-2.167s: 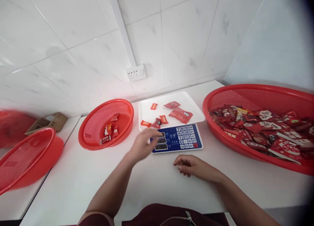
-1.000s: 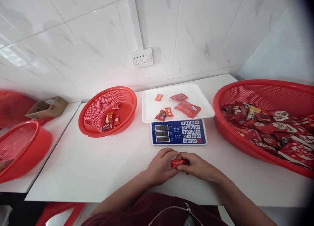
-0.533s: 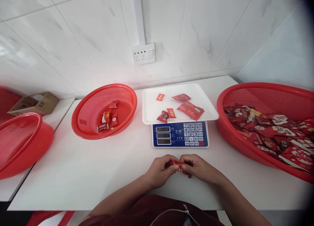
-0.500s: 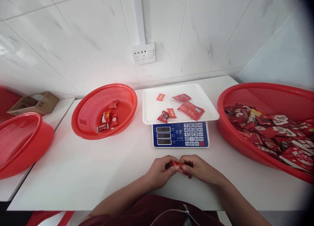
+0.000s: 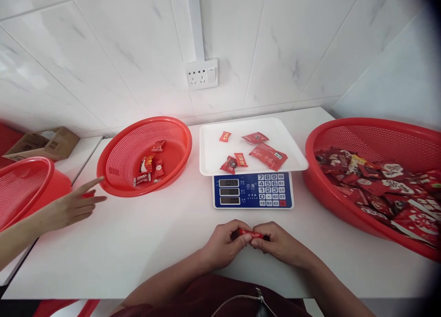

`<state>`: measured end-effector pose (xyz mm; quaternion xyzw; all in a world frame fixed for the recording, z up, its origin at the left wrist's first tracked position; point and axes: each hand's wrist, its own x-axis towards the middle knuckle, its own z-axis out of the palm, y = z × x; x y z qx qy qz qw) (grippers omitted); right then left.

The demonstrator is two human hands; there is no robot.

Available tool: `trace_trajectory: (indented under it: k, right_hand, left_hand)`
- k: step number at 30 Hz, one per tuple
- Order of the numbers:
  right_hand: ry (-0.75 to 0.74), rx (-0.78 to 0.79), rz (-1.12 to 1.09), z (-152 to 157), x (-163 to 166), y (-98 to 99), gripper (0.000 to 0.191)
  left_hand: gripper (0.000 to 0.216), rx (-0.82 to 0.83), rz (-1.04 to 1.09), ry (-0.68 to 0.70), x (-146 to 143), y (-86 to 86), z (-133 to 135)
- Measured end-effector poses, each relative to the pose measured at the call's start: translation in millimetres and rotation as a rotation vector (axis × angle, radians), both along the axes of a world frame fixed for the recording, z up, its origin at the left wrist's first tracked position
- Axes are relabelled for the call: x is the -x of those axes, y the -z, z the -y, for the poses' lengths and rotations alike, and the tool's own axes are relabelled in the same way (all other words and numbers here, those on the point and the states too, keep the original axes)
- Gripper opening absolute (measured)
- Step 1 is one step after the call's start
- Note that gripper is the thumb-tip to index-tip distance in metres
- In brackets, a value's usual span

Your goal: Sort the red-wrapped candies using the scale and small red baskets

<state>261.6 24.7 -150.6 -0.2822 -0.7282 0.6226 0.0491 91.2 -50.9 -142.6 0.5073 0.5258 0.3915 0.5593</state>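
Observation:
A small red wrapped candy is pinched between my two hands above the table's front part. My left hand closes on its left end, thumb on the near side. My right hand grips the right end the same way. Just beyond my hands stands a blue electronic scale with a number keypad. On top of it rests a white tray, carrying several red packets, among them a larger flat packet. The fingers partly cover the candy.
A large red basket full of red snack packets stands at the right. Left of the scale, another red basket holds several packets. A co-worker's hand reaches in from the left, near a third red basket. A cardboard box lies behind.
A co-worker's hand has come into view at the left, fingers pointing toward the middle basket. My hands have turned the candy slightly, and my right fingers have shifted on it.

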Motion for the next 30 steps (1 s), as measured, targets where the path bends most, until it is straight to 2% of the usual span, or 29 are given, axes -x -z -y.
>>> trace_trajectory:
  k: [5,10,25,30]
  right_hand:
    - [-0.034,0.071,-0.099,4.5,5.8,-0.1,0.055]
    - [0.01,0.11,-0.106,6.1,8.0,2.6,0.052]
    - [0.091,0.13,-0.096,2.4,6.8,1.7,0.047]
    - [0.077,0.13,-0.046,0.6,5.8,2.8,0.051]
  left_hand:
    - [0.028,0.048,0.085,0.005,0.5,3.3,1.1]
    - [0.032,0.093,0.12,-0.031,1.5,6.3,0.4]
    - [0.026,0.049,0.074,-0.127,2.3,1.2,-0.7]
    - [0.026,0.058,0.119,-0.062,1.8,4.2,-0.9]
